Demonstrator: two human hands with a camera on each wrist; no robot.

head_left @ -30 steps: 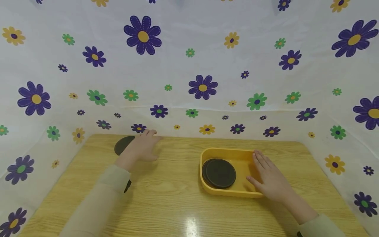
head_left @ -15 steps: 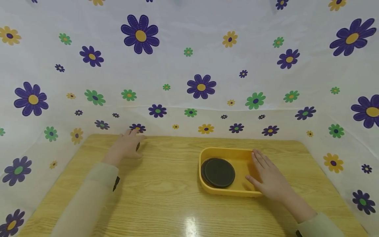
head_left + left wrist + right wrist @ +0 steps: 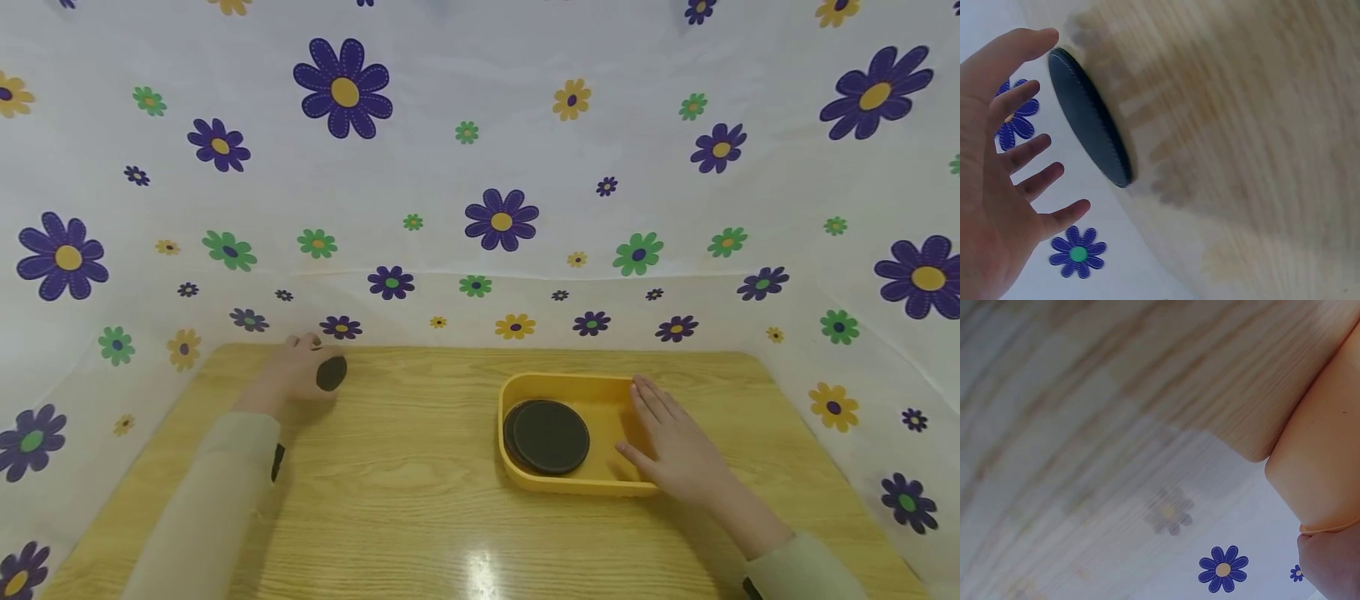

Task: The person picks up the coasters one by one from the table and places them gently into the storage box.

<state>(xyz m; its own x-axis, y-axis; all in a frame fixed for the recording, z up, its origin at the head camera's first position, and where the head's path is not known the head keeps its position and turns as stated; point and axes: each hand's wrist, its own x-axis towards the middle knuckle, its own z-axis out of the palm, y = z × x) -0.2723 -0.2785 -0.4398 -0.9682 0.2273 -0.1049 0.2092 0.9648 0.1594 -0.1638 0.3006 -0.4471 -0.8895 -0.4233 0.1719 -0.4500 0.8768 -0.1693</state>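
Note:
At the table's back left, my left hand (image 3: pixel 296 367) is over a black round coaster (image 3: pixel 331 372). In the left wrist view its fingers are spread, and the thumb tip is right at one end of the coaster (image 3: pixel 1088 119), whose edge shows pale stitching. In the head view, the hand covers part of that coaster. A yellow tray (image 3: pixel 615 485) stands right of the middle, with black round coasters (image 3: pixel 551 437) overlapping at its left end. My right hand (image 3: pixel 678 450) lies over the tray's right end, fingers straight along the rim and thumb extended over the inside.
The wooden table (image 3: pixel 405 467) is closed in at the back and both sides by a white cloth (image 3: pixel 420 167) printed with flowers. The table's back edge meets the cloth just behind my left hand.
My left hand has moved left, from beyond the coaster to over it, its fingers now around the coaster's near side in view. My right hand has stayed on the tray.

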